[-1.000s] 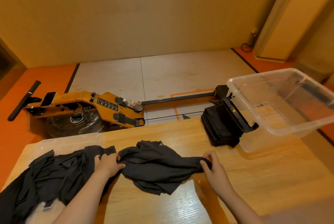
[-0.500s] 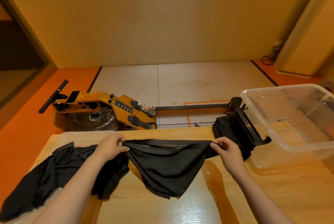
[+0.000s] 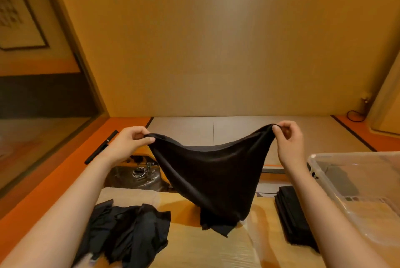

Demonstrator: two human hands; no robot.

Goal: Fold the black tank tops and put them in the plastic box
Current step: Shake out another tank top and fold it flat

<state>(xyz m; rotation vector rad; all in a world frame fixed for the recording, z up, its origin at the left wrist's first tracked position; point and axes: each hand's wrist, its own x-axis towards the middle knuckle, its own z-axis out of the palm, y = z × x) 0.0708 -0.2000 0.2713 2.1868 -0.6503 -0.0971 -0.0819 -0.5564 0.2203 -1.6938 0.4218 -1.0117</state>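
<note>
— What was the room like?
— A pale wooden tabletop (image 3: 194, 248) stood near, with an orange floor (image 3: 65, 170) and a plain tan wall (image 3: 216, 51) beyond it. A clear plastic box (image 3: 357, 155) sat at the right with a folded black stack (image 3: 296, 220) just beside it. A loose heap of black tank tops (image 3: 129, 231) lay at the near left.
— Anything hard to see?
— The box ran off the right edge, and the raised cloth hid much of a machine (image 3: 136, 175) on the floor.
— And the grip?
— The left hand (image 3: 127, 143) and right hand (image 3: 289, 140) each pinched an upper corner of one black tank top (image 3: 214, 176). It hung spread between them, sagging in the middle. Whether its lower end touched the tabletop, I couldn't tell.
</note>
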